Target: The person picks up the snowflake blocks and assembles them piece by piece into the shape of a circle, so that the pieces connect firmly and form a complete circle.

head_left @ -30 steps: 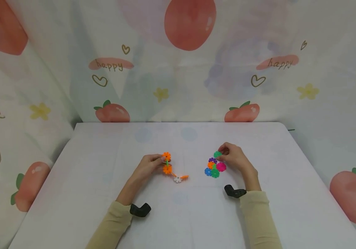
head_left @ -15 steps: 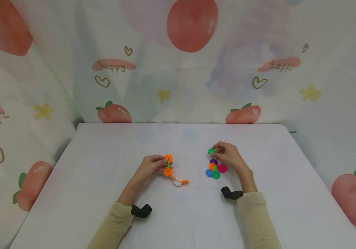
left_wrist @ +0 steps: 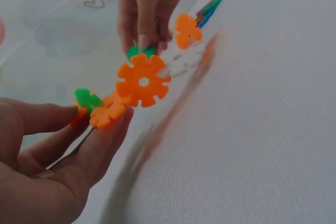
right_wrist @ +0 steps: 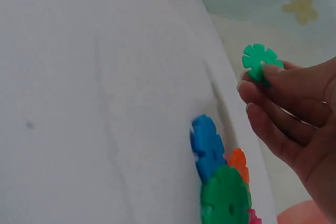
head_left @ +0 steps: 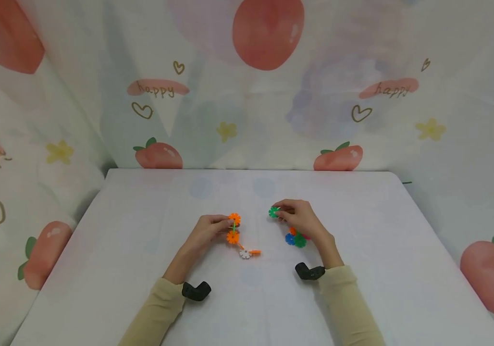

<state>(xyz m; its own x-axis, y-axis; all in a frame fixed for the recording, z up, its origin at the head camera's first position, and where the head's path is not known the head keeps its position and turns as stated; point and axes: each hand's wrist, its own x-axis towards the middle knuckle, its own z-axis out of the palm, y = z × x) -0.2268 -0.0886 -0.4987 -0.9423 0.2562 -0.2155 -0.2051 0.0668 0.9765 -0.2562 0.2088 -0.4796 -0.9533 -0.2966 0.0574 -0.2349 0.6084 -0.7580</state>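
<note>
My left hand (head_left: 205, 234) pinches the upper end of a chain of notched plastic snowflake discs. In the left wrist view the chain joins a green disc (left_wrist: 86, 98), several orange discs (left_wrist: 128, 90) and a white disc (left_wrist: 181, 64). Its far end, with the white and an orange disc, hangs down or rests near the tabletop; I cannot tell which. Between thumb and fingers my right hand (head_left: 302, 217) holds a single green snowflake disc (right_wrist: 254, 59), raised to the right of the chain and apart from it.
Under my right hand lies a small pile of loose discs, with a blue disc (right_wrist: 206, 145), a dark green disc (right_wrist: 224, 198) and an orange disc (right_wrist: 239, 163) showing. The white-covered table (head_left: 212, 307) meets a patterned cloth (head_left: 247, 125) at the back.
My right hand has carried the green disc leftward from above the pile toward the chain, and now covers part of the pile. The left hand stays nearly still with the chain.
</note>
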